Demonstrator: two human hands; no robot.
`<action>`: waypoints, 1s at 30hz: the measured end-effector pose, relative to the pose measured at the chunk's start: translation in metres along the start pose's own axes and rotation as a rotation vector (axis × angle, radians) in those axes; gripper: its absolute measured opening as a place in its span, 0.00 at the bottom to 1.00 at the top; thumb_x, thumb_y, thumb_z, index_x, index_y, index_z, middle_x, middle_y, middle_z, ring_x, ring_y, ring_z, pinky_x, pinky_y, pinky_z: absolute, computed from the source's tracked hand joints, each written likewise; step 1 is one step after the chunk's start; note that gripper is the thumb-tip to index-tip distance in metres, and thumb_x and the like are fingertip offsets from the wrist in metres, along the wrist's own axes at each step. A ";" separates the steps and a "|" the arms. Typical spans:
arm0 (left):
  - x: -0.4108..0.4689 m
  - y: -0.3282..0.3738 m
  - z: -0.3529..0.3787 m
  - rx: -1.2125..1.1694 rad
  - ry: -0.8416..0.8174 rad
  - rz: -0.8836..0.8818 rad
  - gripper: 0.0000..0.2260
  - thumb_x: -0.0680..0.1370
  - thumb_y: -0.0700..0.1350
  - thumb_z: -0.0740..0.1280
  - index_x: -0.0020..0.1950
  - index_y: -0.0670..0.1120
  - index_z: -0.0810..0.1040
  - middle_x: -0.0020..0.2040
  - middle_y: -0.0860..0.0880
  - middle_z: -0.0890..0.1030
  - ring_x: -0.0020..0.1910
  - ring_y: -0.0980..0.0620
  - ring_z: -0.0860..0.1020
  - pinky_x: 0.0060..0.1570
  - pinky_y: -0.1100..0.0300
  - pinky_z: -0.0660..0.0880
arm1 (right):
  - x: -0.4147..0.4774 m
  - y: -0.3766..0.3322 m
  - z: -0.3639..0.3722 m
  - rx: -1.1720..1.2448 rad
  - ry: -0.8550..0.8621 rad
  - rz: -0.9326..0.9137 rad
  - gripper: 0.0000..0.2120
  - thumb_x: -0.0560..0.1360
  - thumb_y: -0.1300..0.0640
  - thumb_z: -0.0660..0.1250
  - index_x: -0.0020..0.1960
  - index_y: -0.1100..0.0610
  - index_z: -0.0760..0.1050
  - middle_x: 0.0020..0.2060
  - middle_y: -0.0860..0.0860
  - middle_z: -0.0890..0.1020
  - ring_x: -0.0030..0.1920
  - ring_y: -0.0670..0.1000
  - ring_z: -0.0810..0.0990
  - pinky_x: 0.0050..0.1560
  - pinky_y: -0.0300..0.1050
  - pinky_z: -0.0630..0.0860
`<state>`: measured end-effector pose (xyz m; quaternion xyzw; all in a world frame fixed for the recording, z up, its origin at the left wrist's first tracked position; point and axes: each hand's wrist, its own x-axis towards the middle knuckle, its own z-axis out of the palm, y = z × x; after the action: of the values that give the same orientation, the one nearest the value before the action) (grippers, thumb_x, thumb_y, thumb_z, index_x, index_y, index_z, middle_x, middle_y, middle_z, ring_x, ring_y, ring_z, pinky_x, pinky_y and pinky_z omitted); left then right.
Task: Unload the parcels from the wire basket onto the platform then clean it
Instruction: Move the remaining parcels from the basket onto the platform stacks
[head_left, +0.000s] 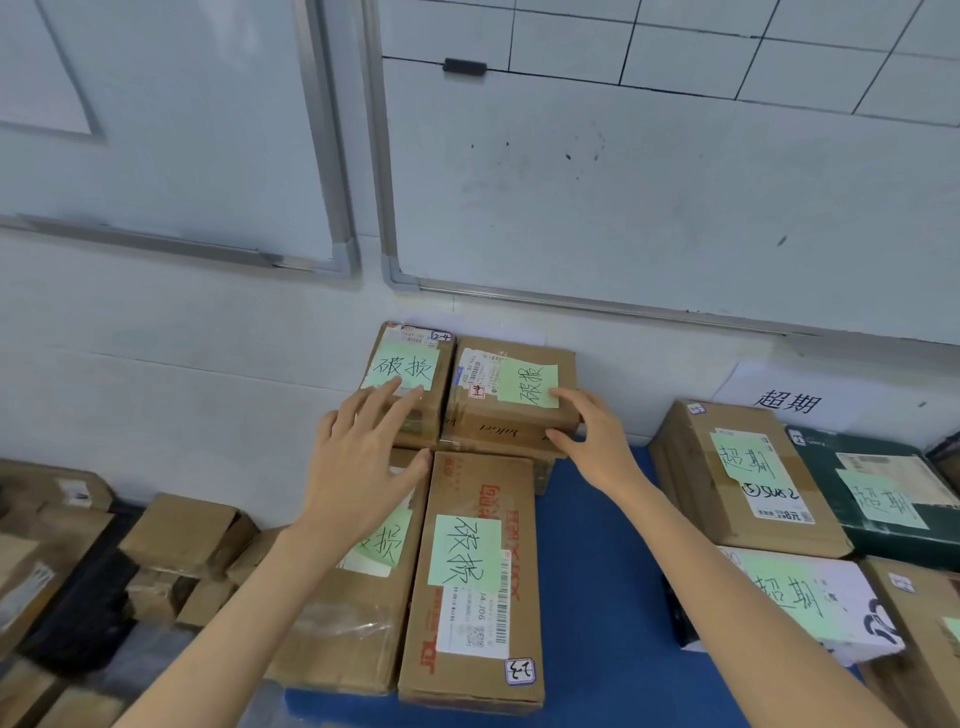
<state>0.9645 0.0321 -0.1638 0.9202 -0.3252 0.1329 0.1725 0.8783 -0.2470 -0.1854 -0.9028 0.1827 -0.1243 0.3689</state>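
Settling a brown cardboard parcel (506, 423), green-noted, on the blue platform (597, 571) at frame centre, right hand (595, 441) clasping its corner, left hand (358, 457) spread flat on the neighbouring brown box (434, 410). Next, probably: release, fetch more; wire basket unseen.

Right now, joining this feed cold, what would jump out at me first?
Two bare hands at centre: the left hand lies flat on the rear-left brown cardboard box, the right hand grips the rear-right brown cardboard box, both by the white wall. Pale green handwritten notes stand out across the blue platform, even on a dark green carton at far right.
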 end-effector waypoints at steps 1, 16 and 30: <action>0.001 -0.002 0.000 0.016 -0.007 0.012 0.30 0.74 0.62 0.55 0.74 0.54 0.69 0.74 0.50 0.70 0.71 0.44 0.68 0.65 0.45 0.66 | 0.000 -0.001 0.000 -0.012 -0.002 0.002 0.25 0.77 0.62 0.70 0.71 0.50 0.70 0.71 0.53 0.68 0.69 0.53 0.68 0.62 0.38 0.67; 0.037 0.059 -0.002 0.007 -0.021 0.251 0.29 0.74 0.62 0.56 0.73 0.52 0.70 0.72 0.48 0.72 0.71 0.44 0.68 0.66 0.45 0.66 | -0.048 -0.027 -0.067 -0.356 0.064 0.032 0.28 0.81 0.43 0.61 0.78 0.46 0.58 0.79 0.49 0.53 0.79 0.51 0.52 0.74 0.55 0.61; -0.017 0.309 0.002 -0.234 -0.013 0.684 0.28 0.72 0.59 0.59 0.69 0.48 0.74 0.68 0.45 0.76 0.64 0.41 0.73 0.60 0.46 0.70 | -0.273 0.050 -0.245 -0.637 0.285 0.318 0.31 0.81 0.41 0.60 0.80 0.48 0.55 0.80 0.52 0.53 0.80 0.54 0.48 0.76 0.54 0.56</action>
<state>0.7527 -0.1849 -0.0998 0.7329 -0.6285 0.1391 0.2201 0.5319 -0.3171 -0.0748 -0.9062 0.3997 -0.1268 0.0554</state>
